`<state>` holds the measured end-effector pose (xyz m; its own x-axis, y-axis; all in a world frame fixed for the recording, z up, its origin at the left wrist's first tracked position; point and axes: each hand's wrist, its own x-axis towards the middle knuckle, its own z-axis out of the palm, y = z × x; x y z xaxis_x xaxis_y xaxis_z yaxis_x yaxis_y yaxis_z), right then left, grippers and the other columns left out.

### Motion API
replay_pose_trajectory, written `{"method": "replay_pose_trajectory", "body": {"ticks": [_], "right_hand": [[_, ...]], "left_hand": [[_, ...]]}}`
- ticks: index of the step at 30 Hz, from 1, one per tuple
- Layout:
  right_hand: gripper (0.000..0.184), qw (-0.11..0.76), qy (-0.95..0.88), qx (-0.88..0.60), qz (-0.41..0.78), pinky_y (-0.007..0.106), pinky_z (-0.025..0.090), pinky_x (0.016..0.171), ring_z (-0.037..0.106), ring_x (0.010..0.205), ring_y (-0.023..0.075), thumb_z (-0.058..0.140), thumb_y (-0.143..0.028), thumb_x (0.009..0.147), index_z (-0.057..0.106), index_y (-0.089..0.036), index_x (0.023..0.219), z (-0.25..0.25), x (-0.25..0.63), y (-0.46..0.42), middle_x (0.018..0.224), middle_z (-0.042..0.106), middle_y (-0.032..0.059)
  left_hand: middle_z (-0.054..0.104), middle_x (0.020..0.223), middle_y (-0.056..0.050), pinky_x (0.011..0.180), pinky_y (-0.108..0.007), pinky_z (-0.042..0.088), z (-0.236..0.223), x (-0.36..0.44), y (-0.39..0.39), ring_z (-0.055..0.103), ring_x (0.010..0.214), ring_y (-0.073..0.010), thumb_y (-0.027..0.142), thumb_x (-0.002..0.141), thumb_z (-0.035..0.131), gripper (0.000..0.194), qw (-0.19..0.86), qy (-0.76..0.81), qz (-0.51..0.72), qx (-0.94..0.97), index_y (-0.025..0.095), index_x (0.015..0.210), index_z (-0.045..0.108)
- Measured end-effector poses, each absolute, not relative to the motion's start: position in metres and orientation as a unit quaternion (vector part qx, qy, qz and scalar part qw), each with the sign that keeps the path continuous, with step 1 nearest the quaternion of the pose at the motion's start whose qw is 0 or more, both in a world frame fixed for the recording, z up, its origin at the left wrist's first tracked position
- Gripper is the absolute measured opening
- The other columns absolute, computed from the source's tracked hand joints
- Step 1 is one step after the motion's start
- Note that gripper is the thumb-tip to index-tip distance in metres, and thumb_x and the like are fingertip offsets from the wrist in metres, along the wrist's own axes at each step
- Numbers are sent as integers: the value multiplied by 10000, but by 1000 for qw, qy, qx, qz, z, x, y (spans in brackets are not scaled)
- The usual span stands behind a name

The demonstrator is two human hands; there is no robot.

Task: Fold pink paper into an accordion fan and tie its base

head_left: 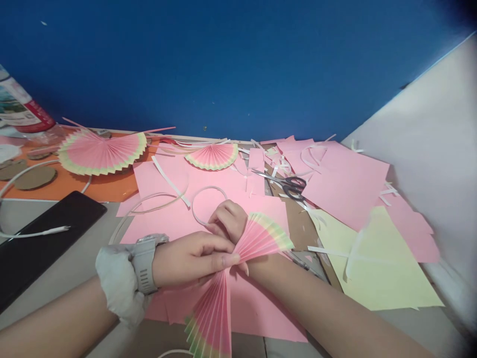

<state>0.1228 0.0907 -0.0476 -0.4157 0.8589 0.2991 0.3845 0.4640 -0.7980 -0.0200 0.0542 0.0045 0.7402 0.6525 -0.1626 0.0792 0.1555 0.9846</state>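
A pleated paper fan [263, 236], pink with a yellow-green edge, is gathered at its middle so one half spreads up right and the other down toward me. My left hand [197, 256], with a grey watch and a pale scrunchie at the wrist, pinches that gathered middle between thumb and fingers. Just beyond it, my right hand [229, 219] is closed with curled fingers, its wrist crossing beneath the fan. Whatever its fingers hold, if anything, is hidden. Pink paper sheets [261, 318] lie under both hands.
Two finished-looking pleated fans [102, 151] lie at the back. Black-handled scissors [292, 184] rest among paper scraps. Right are pink sheets [346, 181] and a yellow sheet [391, 283]; left are a black phone [52, 243], cardboard discs [35, 177] and a bottle [22, 102]. A blue wall [231, 64] stands behind.
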Motion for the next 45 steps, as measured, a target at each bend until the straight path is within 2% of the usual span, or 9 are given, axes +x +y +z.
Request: {"method": "replay_pose_trajectory", "body": {"ticks": [4,14,17,20,24,29,35,40,45], "right_hand": [[27,409,-690,-440,404,270,448,584,557,666,140,497,-212,857,504,-216,832,-35,130,88,730,556,-14],[212,593,-451,-344,571,174,392,437,444,462,53,419,-382,946,380,-243,791,-18,130,90,642,456,-79],[275,588,-446,-326,590,184,416,482,484,487,59,305,-407,975,411,-232,791,-17,131,89,649,530,-55],[274,570,-440,-312,620,183,407,475,486,469,66,290,-385,979,399,-230,782,-16,132,90,625,563,-48],[287,558,-399,-312,658,163,275,343,343,349,62,304,-399,970,374,-231,748,-16,133,93,509,495,-75],[236,550,-365,-333,673,171,168,289,218,289,56,366,-405,956,419,-242,794,-17,133,95,430,430,-107],[224,518,-423,-338,662,160,210,335,236,322,38,404,-403,948,519,-227,870,-15,135,95,424,408,-103],[239,521,-460,-316,646,194,385,427,461,500,56,381,-383,952,506,-265,1118,-18,133,93,850,556,-11],[207,553,-550,-350,518,231,461,542,504,689,90,479,-301,919,412,-320,1114,-22,132,85,1069,440,5]], "left_hand": [[549,631,16,375,-180,301,-5,-21,51,385,383,-43,464,886,469,362,716,364,255,538,140,899,632],[460,538,57,446,-215,385,-9,-23,61,451,442,-93,402,925,428,256,575,488,449,479,193,929,576],[537,657,27,541,-239,434,-10,-24,63,504,549,-113,380,929,420,248,560,495,471,469,196,918,585],[628,910,-33,840,-284,428,-10,-25,65,561,878,-166,382,935,401,296,501,501,496,503,192,865,617],[619,1132,-60,990,-346,349,-11,-26,66,487,1138,-229,454,896,458,309,472,525,529,471,207,917,643],[616,1109,-56,984,-359,359,-15,-27,67,497,1120,-224,427,908,450,292,455,511,527,504,227,991,645],[571,866,-3,841,-285,406,-11,-26,65,514,819,-152,372,918,461,209,452,508,496,540,241,915,625],[517,732,28,684,-216,437,-11,-24,63,484,696,-112,384,899,497,214,566,482,478,468,225,829,622],[519,757,38,597,-167,470,-10,-29,69,495,655,-75,369,851,585,160,676,430,512,312,219,872,637]]}}
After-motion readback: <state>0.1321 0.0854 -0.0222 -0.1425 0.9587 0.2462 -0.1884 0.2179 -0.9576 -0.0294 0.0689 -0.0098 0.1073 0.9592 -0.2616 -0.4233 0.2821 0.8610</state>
